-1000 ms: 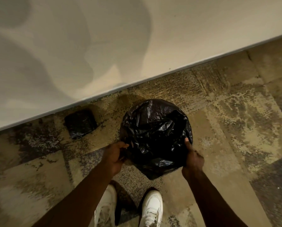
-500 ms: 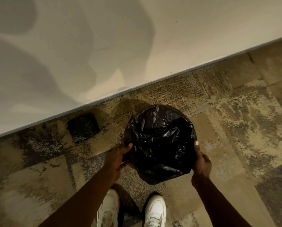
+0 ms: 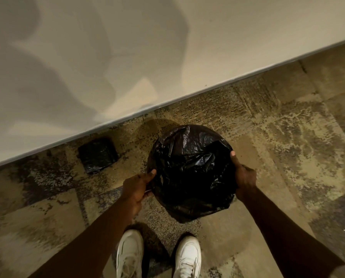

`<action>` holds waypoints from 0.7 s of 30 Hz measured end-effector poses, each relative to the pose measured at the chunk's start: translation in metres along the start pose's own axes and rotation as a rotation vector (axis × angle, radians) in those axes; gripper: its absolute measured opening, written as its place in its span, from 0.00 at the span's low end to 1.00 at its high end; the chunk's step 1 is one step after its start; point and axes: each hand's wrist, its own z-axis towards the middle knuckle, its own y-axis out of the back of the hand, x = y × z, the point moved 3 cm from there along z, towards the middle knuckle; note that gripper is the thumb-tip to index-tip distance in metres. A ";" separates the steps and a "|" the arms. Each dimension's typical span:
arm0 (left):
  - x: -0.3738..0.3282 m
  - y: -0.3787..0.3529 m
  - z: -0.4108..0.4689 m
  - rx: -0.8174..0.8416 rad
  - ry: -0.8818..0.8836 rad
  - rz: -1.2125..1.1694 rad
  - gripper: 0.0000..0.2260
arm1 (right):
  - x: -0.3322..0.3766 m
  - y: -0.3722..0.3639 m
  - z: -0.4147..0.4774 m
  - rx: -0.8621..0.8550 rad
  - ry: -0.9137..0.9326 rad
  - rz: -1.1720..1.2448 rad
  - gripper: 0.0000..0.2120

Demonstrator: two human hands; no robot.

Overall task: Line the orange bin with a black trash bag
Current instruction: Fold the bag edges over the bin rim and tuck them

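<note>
On the carpet by the wall: black trash bag [image 3: 191, 169] over bin, left hand [image 3: 136, 186] and right hand [image 3: 243, 177] now gripping its sides higher, thumbs stretching film toward the rim, lining nearly seated.

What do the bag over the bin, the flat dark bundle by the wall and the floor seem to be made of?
Black trash bag: thin glossy plastic film, judging by its crinkles and highlights. Dark bundle: probably the same film, folded; it has a similar sheen. Floor: looks like low-pile carpet tile, matte and mottled, with visible seams. The bin itself is hidden.
</note>
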 end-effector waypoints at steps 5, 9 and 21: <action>0.002 -0.002 0.003 0.035 0.011 0.011 0.12 | -0.009 0.003 0.004 0.057 -0.106 0.072 0.28; 0.002 -0.004 0.002 0.029 0.005 -0.004 0.11 | -0.010 0.004 0.007 0.143 -0.135 0.096 0.36; -0.020 0.002 -0.006 -0.150 -0.087 0.094 0.22 | 0.048 0.001 0.026 0.057 0.241 -0.239 0.28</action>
